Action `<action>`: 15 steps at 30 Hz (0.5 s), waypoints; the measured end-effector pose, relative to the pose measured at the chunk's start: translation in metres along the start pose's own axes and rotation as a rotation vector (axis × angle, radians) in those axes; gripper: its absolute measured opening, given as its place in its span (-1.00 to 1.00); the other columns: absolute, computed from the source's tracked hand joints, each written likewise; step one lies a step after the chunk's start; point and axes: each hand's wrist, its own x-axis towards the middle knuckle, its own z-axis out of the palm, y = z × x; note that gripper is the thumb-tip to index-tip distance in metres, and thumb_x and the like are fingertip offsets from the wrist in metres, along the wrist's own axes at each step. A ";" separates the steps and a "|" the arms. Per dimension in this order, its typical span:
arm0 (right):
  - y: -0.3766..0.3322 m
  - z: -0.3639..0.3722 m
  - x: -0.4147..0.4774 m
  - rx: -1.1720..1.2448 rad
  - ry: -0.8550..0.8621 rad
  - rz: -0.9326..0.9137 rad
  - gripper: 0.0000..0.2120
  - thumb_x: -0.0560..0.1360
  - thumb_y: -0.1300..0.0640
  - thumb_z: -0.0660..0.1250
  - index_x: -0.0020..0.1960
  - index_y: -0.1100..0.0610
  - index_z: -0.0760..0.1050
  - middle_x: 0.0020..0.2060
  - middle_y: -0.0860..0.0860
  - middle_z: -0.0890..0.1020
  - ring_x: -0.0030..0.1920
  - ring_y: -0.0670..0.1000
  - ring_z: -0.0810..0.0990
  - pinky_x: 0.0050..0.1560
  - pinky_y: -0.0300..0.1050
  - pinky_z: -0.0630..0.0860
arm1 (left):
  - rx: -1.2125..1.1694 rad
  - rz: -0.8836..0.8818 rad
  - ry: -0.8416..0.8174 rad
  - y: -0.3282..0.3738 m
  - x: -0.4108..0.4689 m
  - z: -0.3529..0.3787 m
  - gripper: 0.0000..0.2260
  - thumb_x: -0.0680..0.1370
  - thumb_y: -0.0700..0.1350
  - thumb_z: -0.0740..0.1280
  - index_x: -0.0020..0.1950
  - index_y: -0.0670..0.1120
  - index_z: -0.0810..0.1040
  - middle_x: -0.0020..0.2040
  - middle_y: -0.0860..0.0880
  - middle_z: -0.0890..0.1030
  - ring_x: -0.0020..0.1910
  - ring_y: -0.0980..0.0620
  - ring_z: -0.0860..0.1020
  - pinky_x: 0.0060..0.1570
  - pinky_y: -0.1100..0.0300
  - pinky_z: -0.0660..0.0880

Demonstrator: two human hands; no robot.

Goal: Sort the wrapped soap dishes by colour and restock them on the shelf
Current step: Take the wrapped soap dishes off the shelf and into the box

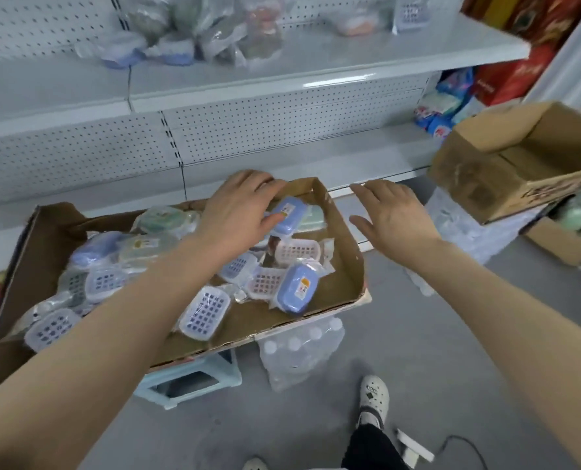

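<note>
Upper shelf (350, 52): plastic-wrapped goods (167, 49) at back. Floor (418, 334): blue stool (187, 381) w/ cardboard tray (343, 239) on top, bottle pack (299, 351) beside.

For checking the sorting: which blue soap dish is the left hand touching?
The blue dish in the tray's far right corner, label up, with the left hand's thumb on it. The other blue dish with a label lies nearer, untouched.
</note>
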 end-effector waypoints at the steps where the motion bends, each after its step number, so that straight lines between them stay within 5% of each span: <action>1: 0.020 -0.001 -0.002 -0.010 -0.005 0.013 -0.52 0.55 -0.06 0.21 0.33 0.23 0.48 0.14 0.21 0.60 0.16 0.27 0.56 0.15 0.16 0.47 | -0.005 0.020 0.007 0.012 0.017 0.005 -0.53 0.51 0.03 0.40 0.37 -0.10 0.48 0.26 -0.11 0.53 0.24 -0.17 0.45 0.26 -0.03 0.40; 6: 0.133 0.004 0.005 -0.047 0.008 0.013 -0.51 0.53 0.01 0.38 0.36 0.25 0.45 0.14 0.23 0.60 0.16 0.28 0.56 0.18 0.17 0.48 | -0.007 0.052 0.042 0.071 0.112 0.036 -0.51 0.51 0.06 0.39 0.39 -0.10 0.46 0.28 -0.11 0.52 0.26 -0.15 0.43 0.28 -0.02 0.38; 15: 0.319 -0.001 0.060 -0.077 0.010 -0.055 -0.46 0.55 -0.09 0.11 0.37 0.24 0.45 0.13 0.20 0.59 0.16 0.26 0.55 0.19 0.19 0.49 | -0.016 -0.016 0.069 0.154 0.280 0.087 -0.49 0.51 0.09 0.39 0.40 -0.09 0.45 0.27 -0.10 0.53 0.25 -0.16 0.45 0.27 -0.03 0.40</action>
